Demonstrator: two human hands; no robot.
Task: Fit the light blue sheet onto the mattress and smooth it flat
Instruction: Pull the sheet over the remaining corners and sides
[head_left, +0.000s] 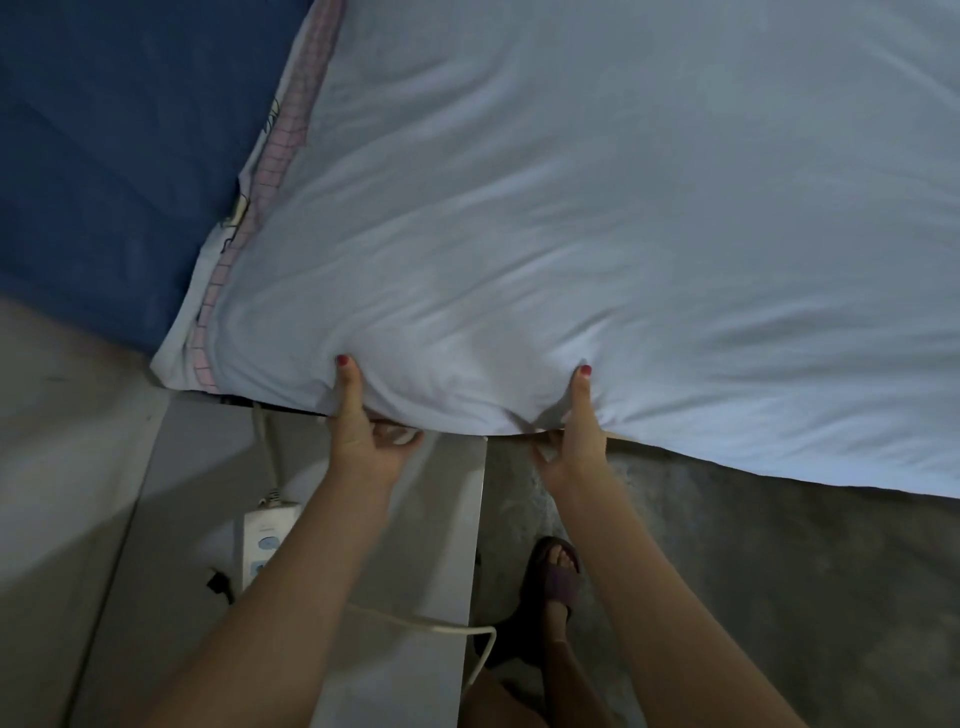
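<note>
Light blue sheet (597, 234) spread over the mattress, pink-checked mattress edge (275, 171) exposed at far left. Left hand (358, 431) and right hand (576, 431) both pinch the near hem, thumbs on top, fingers curled beneath. Risk: near-left corner looks unseated, probably; uneven pulling could drag the sheet off and bunch wrinkles.

Soft, matt, creased cloth sheet (571, 208)

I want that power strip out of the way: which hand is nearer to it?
Left. The left hand grips the light blue sheet at the mattress edge, almost straight above the power strip on the floor. The right hand holds the same edge farther to the right.
</note>
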